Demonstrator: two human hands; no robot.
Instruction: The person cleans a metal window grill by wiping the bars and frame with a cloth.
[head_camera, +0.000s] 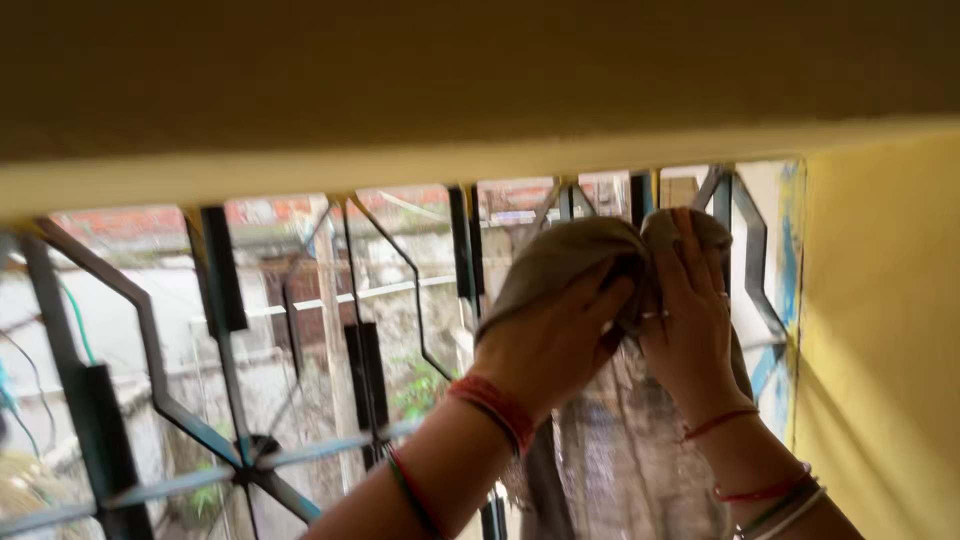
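Note:
Both my hands are raised to a window grille (150, 330) of dark metal bars. My left hand (550, 340) grips a bunched beige-grey cloth (570, 250) against the bars near the top of the window. My right hand (690, 320) clasps the same cloth from the right side, fingers pointing up, a ring on one finger. The cloth hangs down below my hands as a thin, see-through sheet (620, 450). Red threads and bangles circle both wrists.
A yellow beam or lintel (400, 160) runs across just above the window. A yellow wall (880, 330) closes in on the right. Through the grille I see blurred buildings, a pole and some greenery outside.

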